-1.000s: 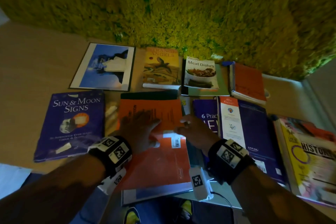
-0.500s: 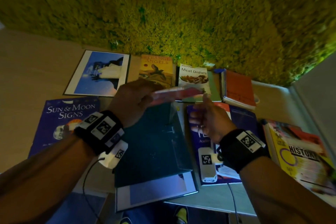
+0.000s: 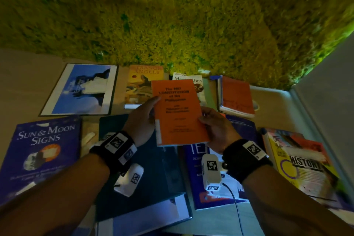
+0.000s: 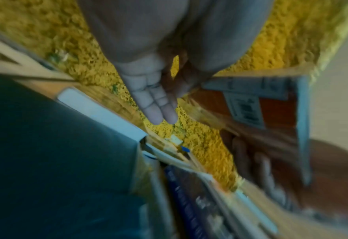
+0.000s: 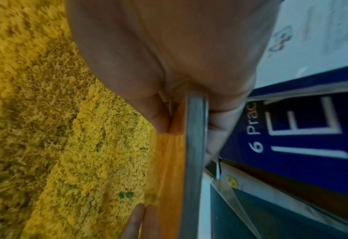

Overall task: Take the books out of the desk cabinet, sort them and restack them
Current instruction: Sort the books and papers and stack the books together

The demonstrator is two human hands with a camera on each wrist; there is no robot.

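An orange paperback (image 3: 178, 113), titled as a 1987 constitution, is held up above the desk with its front cover facing me. My left hand (image 3: 145, 117) pinches its left edge while its outer fingers (image 4: 156, 103) stay straight. My right hand (image 3: 216, 128) grips the right edge, thumb on the cover (image 5: 169, 161) and fingers behind. Under the hands lie a dark green book (image 3: 145, 178) and a blue practice-test book (image 3: 214, 195). The orange book's back (image 4: 275, 103) carries a white label.
Books lie spread over the desk (image 3: 23, 74): Sun & Moon Signs (image 3: 44, 151) at left, a blue picture book (image 3: 82, 90), Strange Angels (image 3: 139, 82), Meat Dishes (image 3: 197, 81), an orange notebook (image 3: 236, 96), a yellow History book (image 3: 302, 165) at right. A moss wall (image 3: 172, 15) stands behind.
The orange book lay back-up on the green book under both hands. It has been lifted, turned over and now shows its title cover, held in both hands.
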